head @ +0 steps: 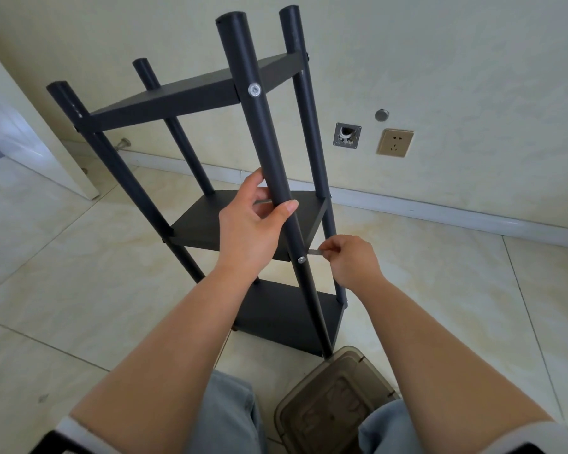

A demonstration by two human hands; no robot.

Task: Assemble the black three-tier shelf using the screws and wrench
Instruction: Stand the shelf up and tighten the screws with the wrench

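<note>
Late stage of assembly: black three-tier shelf [210,93] upright on floor, all three tiers mounted on four posts. Left hand [250,224] gripping near post; right hand [351,257] pinching wrench [315,252] beside middle-tier screw [300,259]. Remaining, apparently: final tightening.

Both forearms are bare from fingers to elbows. Pale grey-white sleeves [518,435] end above the elbows. Light blue jeans [225,417] cover the knees.
</note>
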